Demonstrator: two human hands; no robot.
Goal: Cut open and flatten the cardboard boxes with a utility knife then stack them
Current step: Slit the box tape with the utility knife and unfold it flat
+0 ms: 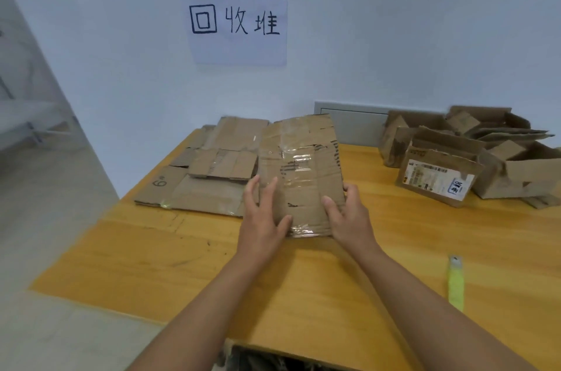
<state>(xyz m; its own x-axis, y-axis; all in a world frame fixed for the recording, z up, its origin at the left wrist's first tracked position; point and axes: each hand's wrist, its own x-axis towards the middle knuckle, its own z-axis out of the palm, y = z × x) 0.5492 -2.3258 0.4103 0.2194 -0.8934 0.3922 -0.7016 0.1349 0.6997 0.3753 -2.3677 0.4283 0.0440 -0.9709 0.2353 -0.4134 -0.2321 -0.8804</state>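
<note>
A flattened cardboard box [303, 164] with clear tape on it lies in the middle of the wooden table [182, 255]. My left hand [262, 216] lies on its near left corner with straight fingers on top and the thumb along the near edge. My right hand [346, 212] grips its near right edge, thumb on top. Left of it sits a stack of flattened boxes [206, 176], its top sheet marked "6". A yellow utility knife [456, 285] lies on the table to the right, apart from both hands.
Several unflattened cardboard boxes [467, 155] crowd the table's far right; one carries a shipping label [437, 178]. A paper sign [236, 21] hangs on the white wall behind. The table's left edge drops to a grey floor [45, 219].
</note>
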